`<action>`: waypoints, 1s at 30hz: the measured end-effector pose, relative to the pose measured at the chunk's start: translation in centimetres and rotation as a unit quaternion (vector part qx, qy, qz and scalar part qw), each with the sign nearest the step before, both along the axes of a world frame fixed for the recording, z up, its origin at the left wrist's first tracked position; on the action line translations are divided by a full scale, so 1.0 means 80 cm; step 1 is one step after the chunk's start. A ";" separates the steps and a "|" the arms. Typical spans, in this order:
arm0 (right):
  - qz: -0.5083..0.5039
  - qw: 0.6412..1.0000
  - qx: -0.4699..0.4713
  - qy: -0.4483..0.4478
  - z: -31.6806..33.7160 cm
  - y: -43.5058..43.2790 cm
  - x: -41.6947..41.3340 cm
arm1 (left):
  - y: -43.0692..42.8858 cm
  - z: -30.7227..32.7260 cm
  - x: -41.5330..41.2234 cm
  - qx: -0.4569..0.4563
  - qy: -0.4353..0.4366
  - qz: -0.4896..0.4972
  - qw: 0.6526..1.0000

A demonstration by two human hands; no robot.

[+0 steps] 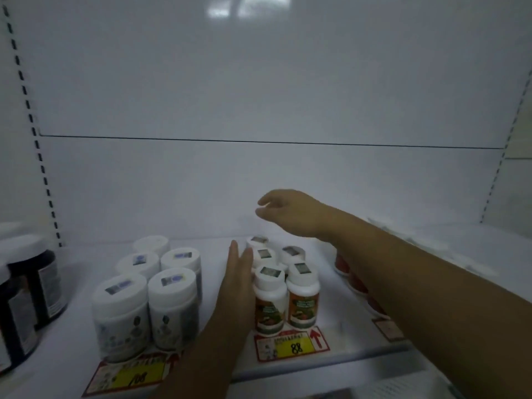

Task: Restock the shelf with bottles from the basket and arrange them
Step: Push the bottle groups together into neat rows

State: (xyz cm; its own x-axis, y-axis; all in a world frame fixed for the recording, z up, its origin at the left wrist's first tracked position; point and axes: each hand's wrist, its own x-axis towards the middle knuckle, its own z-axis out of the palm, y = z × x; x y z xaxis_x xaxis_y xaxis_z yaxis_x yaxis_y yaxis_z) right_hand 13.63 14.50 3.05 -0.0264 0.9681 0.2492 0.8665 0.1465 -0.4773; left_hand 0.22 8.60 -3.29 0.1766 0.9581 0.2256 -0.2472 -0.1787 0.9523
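Observation:
Several small white-capped bottles with orange-green labels (302, 295) stand in two rows on the white shelf (331, 338). My left hand (237, 279) lies flat, fingers straight, pressed against the left side of those rows. My right hand (283, 210) hovers above and behind the back bottles, fingers loosely curled and apart, holding nothing. Its forearm crosses over a row of red-labelled bottles (357, 283), mostly hiding them. The basket is out of view.
Several wider white jars (146, 298) stand in two rows to the left. Dark jars (31, 286) sit at the far left edge. Yellow price tags marked 88 (292, 345) and 108 (135, 375) hang on the shelf front. White back wall behind.

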 end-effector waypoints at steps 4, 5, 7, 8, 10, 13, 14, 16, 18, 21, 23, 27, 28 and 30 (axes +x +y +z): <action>-0.009 0.991 0.126 0.045 0.045 -0.075 0.048 | 0.017 -0.012 0.006 0.051 0.089 0.088 0.991; -0.022 0.986 0.152 0.067 0.052 -0.097 0.068 | 0.019 -0.012 0.011 0.071 0.101 0.113 0.986; -0.064 0.971 0.185 0.139 0.057 -0.132 0.110 | 0.007 -0.004 0.027 0.101 0.049 0.122 0.986; -0.090 0.961 0.196 0.174 0.054 -0.141 0.129 | -0.003 0.004 0.041 0.108 0.021 0.098 0.989; -0.137 0.945 0.201 0.219 0.039 -0.146 0.161 | -0.032 0.013 0.078 0.123 0.001 0.039 0.992; -0.182 0.926 0.170 0.283 0.000 -0.147 0.194 | -0.055 0.008 0.140 0.091 0.013 -0.011 0.996; -0.187 0.916 0.164 0.314 -0.015 -0.147 0.200 | -0.053 0.003 0.155 0.066 0.003 -0.017 0.998; -0.180 0.888 0.150 0.396 -0.046 -0.144 0.207 | -0.038 -0.005 0.179 0.002 0.006 -0.017 1.000; -0.166 0.868 0.127 0.450 -0.072 -0.140 0.210 | -0.019 -0.018 0.197 -0.066 0.028 -0.014 0.997; -0.136 0.874 0.122 0.450 -0.102 -0.134 0.208 | 0.005 -0.041 0.215 -0.141 0.020 -0.065 0.988; -0.120 0.873 0.106 0.461 -0.118 -0.130 0.210 | 0.013 -0.054 0.221 -0.168 -0.014 -0.107 0.980; -0.100 0.876 0.058 0.468 -0.122 -0.135 0.218 | 0.007 -0.055 0.236 -0.108 0.019 -0.079 0.991; -0.099 0.881 0.049 0.459 -0.121 -0.137 0.220 | 0.007 -0.056 0.237 -0.100 0.018 -0.076 0.992; -0.088 0.887 0.050 0.451 -0.122 -0.138 0.223 | 0.000 -0.051 0.241 -0.089 0.007 -0.083 0.993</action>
